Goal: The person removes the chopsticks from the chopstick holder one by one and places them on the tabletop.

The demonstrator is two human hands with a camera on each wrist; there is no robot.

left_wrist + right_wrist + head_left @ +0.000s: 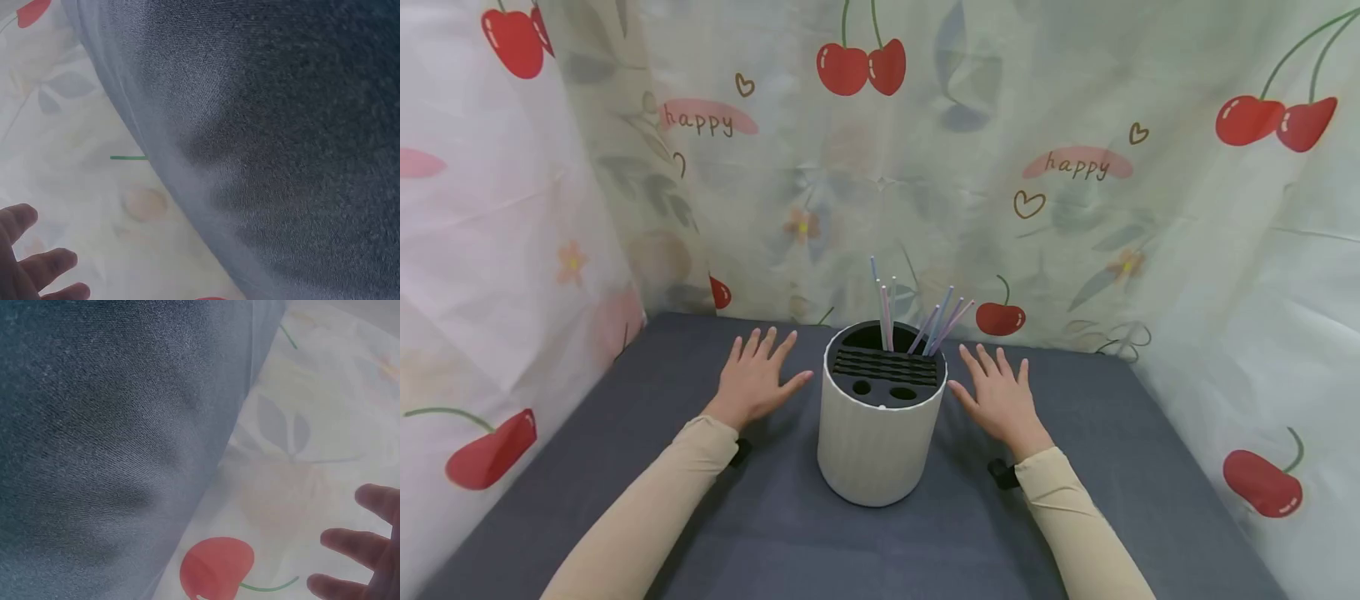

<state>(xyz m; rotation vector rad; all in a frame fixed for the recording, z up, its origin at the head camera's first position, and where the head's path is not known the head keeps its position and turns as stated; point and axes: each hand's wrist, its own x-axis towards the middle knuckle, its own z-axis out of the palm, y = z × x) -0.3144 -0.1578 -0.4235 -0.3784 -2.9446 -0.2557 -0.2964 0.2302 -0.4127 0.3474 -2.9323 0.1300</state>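
Observation:
A white round organizer with a black slotted top stands upright mid-table. Several thin pastel sticks in blue, pink, white and purple lean in its large rear opening. Narrow slots and two round holes mark the front of the top. To its left, my left hand is spread with straight fingers and holds nothing; some of its fingers show in the left wrist view. On the other side, my right hand is likewise spread and holds nothing, its thumb close to the organizer's rim. The right wrist view catches a few of its fingers.
A dark grey cloth covers the table. Pale curtains printed with cherries, hearts and "happy" hang behind it and along both sides. A small black wrist device sits under the right wrist, another under the left.

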